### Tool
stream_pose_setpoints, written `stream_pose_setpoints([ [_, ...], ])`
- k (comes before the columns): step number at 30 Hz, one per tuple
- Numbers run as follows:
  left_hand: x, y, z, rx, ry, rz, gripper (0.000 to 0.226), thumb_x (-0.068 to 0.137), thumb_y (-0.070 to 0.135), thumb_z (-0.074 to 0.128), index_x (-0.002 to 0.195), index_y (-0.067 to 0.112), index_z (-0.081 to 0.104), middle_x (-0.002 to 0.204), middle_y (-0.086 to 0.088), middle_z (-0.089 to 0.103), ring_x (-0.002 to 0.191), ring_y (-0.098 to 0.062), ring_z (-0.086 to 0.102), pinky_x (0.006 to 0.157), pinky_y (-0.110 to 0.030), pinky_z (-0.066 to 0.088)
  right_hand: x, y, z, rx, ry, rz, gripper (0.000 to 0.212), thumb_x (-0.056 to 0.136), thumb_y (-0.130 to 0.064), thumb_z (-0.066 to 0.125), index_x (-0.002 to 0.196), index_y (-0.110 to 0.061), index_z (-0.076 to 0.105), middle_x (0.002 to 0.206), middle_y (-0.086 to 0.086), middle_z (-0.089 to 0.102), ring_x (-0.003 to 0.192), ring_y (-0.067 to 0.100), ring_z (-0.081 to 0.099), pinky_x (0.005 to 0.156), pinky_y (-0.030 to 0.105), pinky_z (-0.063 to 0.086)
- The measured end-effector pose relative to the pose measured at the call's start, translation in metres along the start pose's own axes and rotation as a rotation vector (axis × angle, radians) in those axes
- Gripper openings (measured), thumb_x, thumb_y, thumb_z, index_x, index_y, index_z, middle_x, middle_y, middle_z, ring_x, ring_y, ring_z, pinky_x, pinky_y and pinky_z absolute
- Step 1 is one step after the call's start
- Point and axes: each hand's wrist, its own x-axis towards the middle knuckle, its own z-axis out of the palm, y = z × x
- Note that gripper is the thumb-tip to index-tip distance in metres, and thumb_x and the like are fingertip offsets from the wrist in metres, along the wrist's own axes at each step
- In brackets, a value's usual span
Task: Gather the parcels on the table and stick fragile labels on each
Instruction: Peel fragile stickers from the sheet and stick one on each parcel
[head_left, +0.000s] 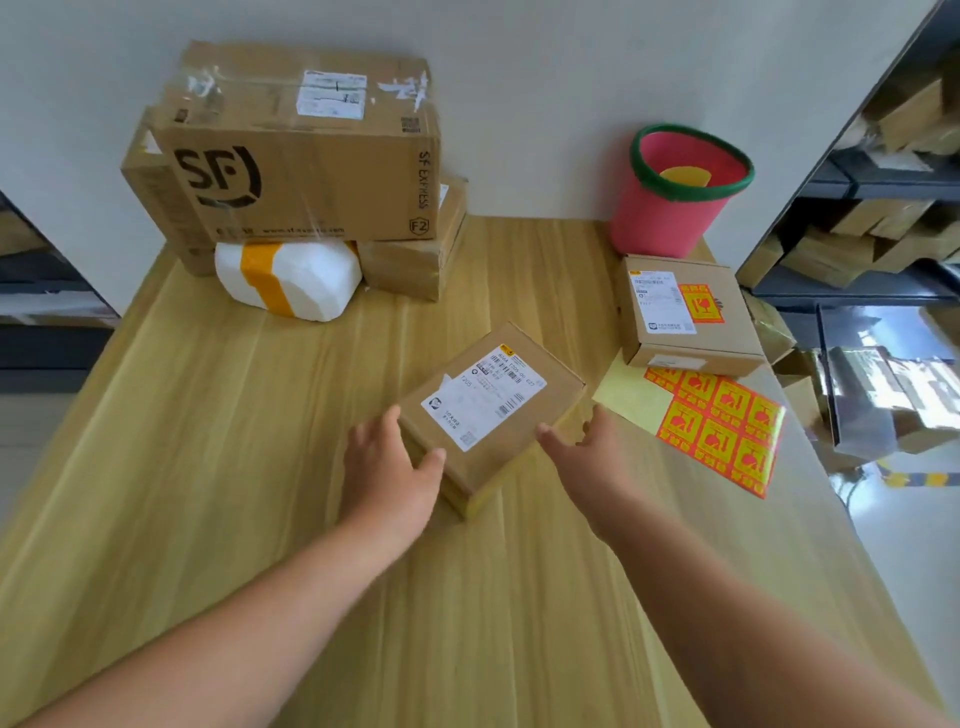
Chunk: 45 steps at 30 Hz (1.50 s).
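A small brown parcel (493, 415) with a white shipping slip lies at an angle in the middle of the wooden table (234, 467). My left hand (389, 462) grips its near left corner, fingers along the side and thumb on the near edge. My right hand (582, 447) touches the parcel's right edge with its thumb, fingers straight and spread. To the right, a sheet of red-and-yellow fragile labels (722, 426) lies flat. Behind the sheet sits another small parcel (685, 332) with a fragile label (701, 304) stuck on top.
At the back left a large SF carton (301, 156) rests on a white parcel with orange tape (288, 278) and a brown box (415, 260). A red bin with a green rim (675, 192) stands at the back right. Shelves of boxes (883, 218) line the right side.
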Motion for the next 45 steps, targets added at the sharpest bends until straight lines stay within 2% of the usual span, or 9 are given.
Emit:
stream_pose_setpoints([
  [4,0.050,0.017,-0.016,0.228,-0.062,0.119,0.074,0.093,0.039,0.051,0.152,0.014,0.014,0.157,-0.005,0.019,0.143,-0.023,0.018,0.114,-0.037,0.024,-0.029,0.011,0.019,0.009,-0.075,0.060,0.065,0.092,-0.037,0.060,0.146,-0.018,0.028,0.140,0.000,0.046,0.115,0.014,0.047,0.086,0.028,0.037],
  [7,0.069,0.024,-0.012,0.222,-0.236,0.022,0.068,0.095,0.044,0.046,0.151,0.017,0.019,0.155,-0.004,0.029,0.139,-0.025,0.032,0.110,-0.035,0.031,-0.030,0.015,0.026,0.017,-0.114,0.075,0.070,0.093,-0.041,0.057,0.149,-0.019,0.022,0.140,-0.004,0.045,0.118,0.014,0.047,0.089,0.030,0.039],
  [11,0.058,0.025,0.000,0.276,-0.285,0.057,0.040,0.090,0.044,0.049,0.123,0.023,0.054,0.118,0.001,0.062,0.102,-0.024,0.059,0.090,-0.037,0.049,-0.017,0.017,0.024,0.048,-0.120,0.054,0.050,0.092,-0.031,0.060,0.136,-0.024,0.039,0.115,-0.016,0.053,0.094,0.006,0.050,0.081,0.025,0.041],
  [18,0.008,0.037,0.036,0.217,-0.345,0.127,0.041,0.090,0.040,0.058,0.125,0.023,0.047,0.099,0.012,0.057,0.088,-0.016,0.057,0.071,-0.029,0.044,0.018,0.031,-0.022,-0.073,-0.082,0.021,0.042,0.084,-0.024,0.066,0.122,-0.029,0.048,0.113,-0.008,0.062,0.097,0.012,0.061,0.087,0.038,0.054],
  [22,0.004,0.043,0.043,0.214,-0.311,0.038,0.072,0.087,0.044,0.061,0.146,0.018,0.029,0.132,0.000,0.052,0.112,-0.020,0.052,0.086,-0.030,0.042,0.024,0.038,-0.033,-0.104,-0.128,-0.018,0.066,0.084,-0.031,0.069,0.142,-0.028,0.037,0.129,-0.009,0.056,0.110,0.013,0.058,0.094,0.039,0.052],
  [25,0.007,0.054,0.045,0.362,-0.177,0.073,0.090,0.084,0.046,0.064,0.151,0.017,0.013,0.152,-0.009,0.026,0.139,-0.026,0.026,0.108,-0.037,0.028,0.033,0.046,-0.043,-0.072,-0.123,-0.007,0.074,0.087,-0.039,0.066,0.149,-0.026,0.028,0.144,-0.004,0.044,0.126,0.017,0.049,0.102,0.043,0.046],
  [28,0.009,0.085,0.060,0.451,-0.061,0.370,0.082,0.088,0.044,0.058,0.151,0.015,0.014,0.154,-0.007,0.022,0.142,-0.024,0.017,0.114,-0.034,0.015,0.049,0.054,-0.071,-0.137,-0.003,0.019,0.070,0.090,-0.046,0.059,0.149,-0.024,0.028,0.149,0.003,0.041,0.134,0.023,0.042,0.106,0.047,0.040],
  [34,0.010,0.154,0.124,0.615,-0.203,0.714,0.074,0.095,0.046,0.045,0.153,0.021,0.005,0.161,-0.002,0.002,0.147,-0.022,-0.003,0.117,-0.038,0.000,0.084,0.082,-0.142,-0.327,0.222,0.056,0.061,0.093,-0.040,0.056,0.145,-0.015,0.036,0.147,0.008,0.043,0.132,0.027,0.042,0.103,0.040,0.037],
  [45,0.046,0.216,0.230,0.892,-0.304,0.811,0.074,0.096,0.045,0.045,0.152,0.017,0.005,0.161,-0.008,-0.005,0.147,-0.026,-0.009,0.117,-0.042,-0.002,0.173,0.148,-0.218,-0.500,0.469,0.252,0.068,0.085,-0.048,0.063,0.136,-0.009,0.040,0.137,0.009,0.046,0.129,0.029,0.042,0.103,0.045,0.038],
])
